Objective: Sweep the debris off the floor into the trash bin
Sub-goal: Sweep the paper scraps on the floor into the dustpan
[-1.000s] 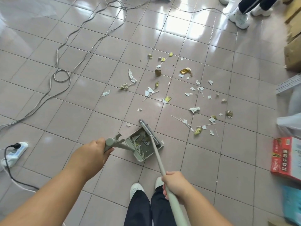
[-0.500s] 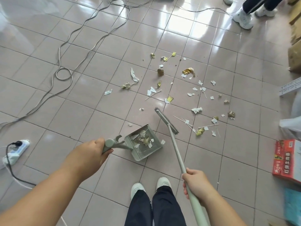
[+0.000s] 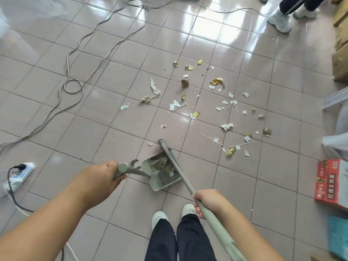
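Note:
My left hand [image 3: 98,178] grips the handle of a pale green dustpan [image 3: 163,180] that rests on the tiled floor just ahead of my feet and holds several scraps. My right hand [image 3: 208,201] holds the pale green broom [image 3: 178,169] by its long handle. The broom's head lies across the dustpan's mouth, its far end at the pan's upper left. Debris [image 3: 212,108] of torn paper, gold foil bits and thin sticks lies scattered on the tiles beyond and to the right of the pan. No trash bin is in view.
Grey cables [image 3: 75,72] loop over the floor at left, and a white power strip [image 3: 17,177] lies near the left edge. A red box [image 3: 331,183] and a clear plastic bag [image 3: 337,146] sit at right, cardboard boxes [image 3: 340,59] further back. Another person's feet [image 3: 280,20] stand top right.
The broom head, which was out on the floor right of the pan half a second ago, has swung back left onto the dustpan's mouth. My left hand and the pan stayed put.

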Available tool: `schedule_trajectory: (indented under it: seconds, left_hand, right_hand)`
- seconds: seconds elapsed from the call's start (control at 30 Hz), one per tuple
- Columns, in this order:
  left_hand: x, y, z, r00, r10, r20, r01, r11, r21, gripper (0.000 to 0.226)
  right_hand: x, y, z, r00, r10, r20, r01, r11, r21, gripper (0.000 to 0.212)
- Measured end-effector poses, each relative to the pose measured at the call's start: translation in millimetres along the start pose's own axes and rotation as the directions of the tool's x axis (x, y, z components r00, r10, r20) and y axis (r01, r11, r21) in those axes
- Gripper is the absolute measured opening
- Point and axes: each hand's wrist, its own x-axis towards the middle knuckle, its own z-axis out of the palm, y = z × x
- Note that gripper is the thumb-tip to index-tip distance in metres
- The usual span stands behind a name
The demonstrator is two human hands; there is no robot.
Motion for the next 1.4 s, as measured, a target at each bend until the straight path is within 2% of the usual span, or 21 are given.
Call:
schedule_trajectory:
  seconds: [0.23,0.3,0.33,0.37,0.4,0.43,0.5,0.6,0.8,1.03,1.13,1.27,1.4]
  left_hand:
    - [-4,-1,3,0.998,0.007,-0.066,-0.009,1.000,-0.028,0.033]
    - [-5,-1,6,0.997,0.000,-0.076,-0.002,0.999,-0.032,0.032]
    - [-7,-1,7,0.996,0.012,-0.089,-0.015,0.999,-0.038,0.032]
    - [-8,-3,9,0.994,0.016,-0.107,-0.021,0.999,-0.048,0.031]
    - [-10,-5,9,0.994,-0.007,-0.111,-0.001,0.998,-0.065,0.030]
    - [-12,-7,9,0.993,-0.053,-0.108,0.044,0.995,-0.087,0.031]
    - [-18,-17,8,0.981,-0.163,-0.106,0.147,0.979,-0.140,0.035]
    - [-26,-35,3,0.951,-0.273,-0.145,0.245,0.951,-0.188,0.040]
    - [-32,-66,-13,0.931,-0.337,-0.143,0.303,0.928,-0.216,0.035]
    - [-18,-87,-21,0.912,-0.393,-0.119,0.366,0.909,-0.198,0.034]
    - [-17,-92,-21,0.909,-0.402,-0.113,0.379,0.908,-0.181,0.031]
    - [-13,-94,-25,0.884,-0.462,-0.076,0.445,0.880,-0.167,0.033]
    - [4,-90,-31,0.867,-0.490,-0.090,0.474,0.867,-0.154,0.033]
  right_hand:
    - [-31,15,-7,0.995,-0.102,-0.010,0.102,0.995,0.000,0.009]
    - [-32,15,-9,0.992,-0.113,-0.051,0.112,0.993,-0.032,0.016]
    - [-29,17,-11,0.989,-0.127,-0.077,0.125,0.991,-0.040,0.029]
    - [-27,13,-11,0.988,-0.127,-0.092,0.124,0.992,-0.038,0.018]
    - [-24,8,-11,0.983,-0.154,-0.104,0.152,0.988,-0.028,0.009]
    - [-22,1,-12,0.979,-0.160,-0.126,0.156,0.987,-0.044,0.015]
    - [-11,-16,-12,0.968,-0.207,-0.145,0.198,0.978,-0.069,0.010]
    - [9,-42,-10,0.950,-0.253,-0.182,0.235,0.965,-0.113,0.019]
    - [39,-95,19,0.921,-0.335,-0.199,0.299,0.935,-0.191,0.015]
    - [68,-140,48,0.916,-0.347,-0.199,0.290,0.919,-0.267,0.018]
    - [78,-157,53,0.916,-0.345,-0.206,0.277,0.913,-0.300,0.006]
    - [89,-182,50,0.917,-0.342,-0.204,0.265,0.906,-0.329,0.015]
    - [101,-209,42,0.910,-0.350,-0.224,0.263,0.902,-0.342,0.015]
